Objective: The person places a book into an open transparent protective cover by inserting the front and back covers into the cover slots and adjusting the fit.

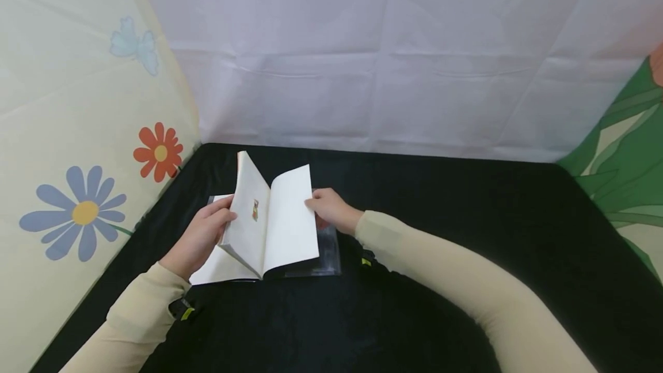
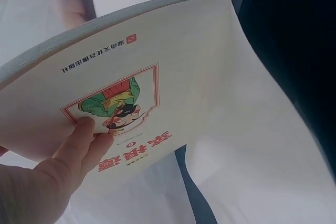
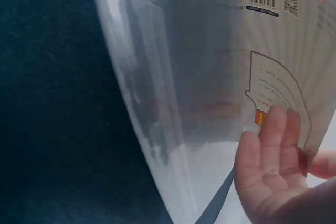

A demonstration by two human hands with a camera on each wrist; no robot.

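A paperback book (image 1: 251,217) stands partly raised and open on the black cloth. My left hand (image 1: 202,238) grips its page block at the left edge. In the left wrist view, the fingers of that hand (image 2: 63,171) lie against a page with red characters and a framed drawing (image 2: 118,100). With thumb in front and fingers behind, my right hand (image 1: 334,209) pinches the outer edge of the white-backed cover (image 1: 290,217). The right wrist view shows this hand's fingers (image 3: 273,156) behind the cover's barcode side. A clear plastic book cover (image 3: 152,103) spreads beside it.
Black cloth (image 1: 414,304) covers the table. A pale wall sheet (image 1: 383,62) rises behind, with a flower-printed sheet (image 1: 83,102) at left and green printed leaves (image 1: 627,160) at right. Part of the plastic cover (image 1: 327,252) lies flat under the book's right side.
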